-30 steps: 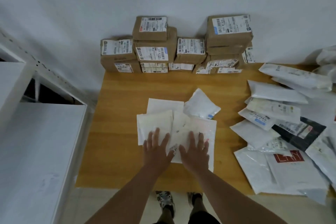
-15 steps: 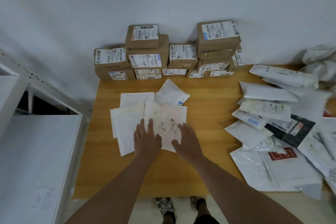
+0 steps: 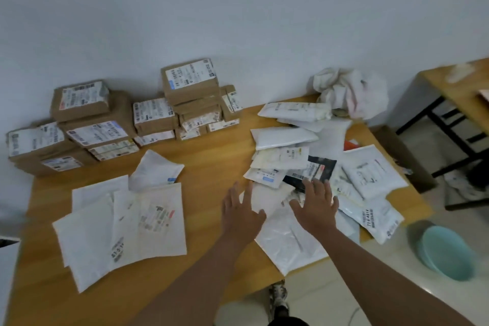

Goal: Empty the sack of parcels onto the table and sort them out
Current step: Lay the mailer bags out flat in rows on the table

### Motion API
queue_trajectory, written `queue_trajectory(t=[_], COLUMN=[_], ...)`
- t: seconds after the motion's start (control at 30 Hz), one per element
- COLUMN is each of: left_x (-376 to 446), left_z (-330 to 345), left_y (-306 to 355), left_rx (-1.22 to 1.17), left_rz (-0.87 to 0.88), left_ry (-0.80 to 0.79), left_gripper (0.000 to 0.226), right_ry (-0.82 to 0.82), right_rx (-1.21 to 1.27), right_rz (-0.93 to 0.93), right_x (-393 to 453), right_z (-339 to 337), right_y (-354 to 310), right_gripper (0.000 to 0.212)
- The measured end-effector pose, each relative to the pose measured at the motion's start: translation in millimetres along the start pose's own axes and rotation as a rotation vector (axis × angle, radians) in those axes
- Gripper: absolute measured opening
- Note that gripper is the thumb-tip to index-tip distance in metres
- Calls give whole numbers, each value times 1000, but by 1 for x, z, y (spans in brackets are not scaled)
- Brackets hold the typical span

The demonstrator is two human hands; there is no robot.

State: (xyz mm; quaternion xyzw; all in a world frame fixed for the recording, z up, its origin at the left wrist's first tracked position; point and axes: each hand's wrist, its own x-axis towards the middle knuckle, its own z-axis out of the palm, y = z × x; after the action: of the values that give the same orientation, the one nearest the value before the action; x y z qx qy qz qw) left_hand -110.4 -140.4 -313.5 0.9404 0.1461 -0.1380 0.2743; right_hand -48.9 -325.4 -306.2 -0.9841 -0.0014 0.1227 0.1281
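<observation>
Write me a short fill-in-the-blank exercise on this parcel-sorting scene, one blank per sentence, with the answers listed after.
1. The brown cardboard boxes are stacked against the ____.
2. Both hands, the left hand and the right hand, have their fingers ____ and grip nothing.
3. Among the white mailers of the unsorted pile lies one mailer coloured ____.
4. The round basin on the floor is coloured ____.

Answers: wall; spread; black; light blue
</observation>
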Motion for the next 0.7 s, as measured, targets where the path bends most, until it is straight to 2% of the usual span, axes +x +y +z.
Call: queue_trajectory(t=[0.17,0.27,0.33,0.43,0.57,0.7], left_x=[33,53,64,71,63,59], left_z=[54,88,99,111,112,100], left_y=[75,111,123,112,77,50], left_rx=[185,304,333,367,374,415], left_rz=[262,324,297,194,23,-102], left_ry=[-36,-96,-145,-130,-123,-132], left_gripper=[81,89,98,106,119,112], right_ry=[-40,-87,-180,-284,-281,-279], right_rx=[93,144,111,6,-130,-143], right_rz=[214,320,288,198,77,-71], right_x=[37,58,72,84,86,88], right_z=[-16,-18,-12,-2,14,26], right_y=[89,130,148,154,133,99], right_gripper=[73,83,90,100,102,101])
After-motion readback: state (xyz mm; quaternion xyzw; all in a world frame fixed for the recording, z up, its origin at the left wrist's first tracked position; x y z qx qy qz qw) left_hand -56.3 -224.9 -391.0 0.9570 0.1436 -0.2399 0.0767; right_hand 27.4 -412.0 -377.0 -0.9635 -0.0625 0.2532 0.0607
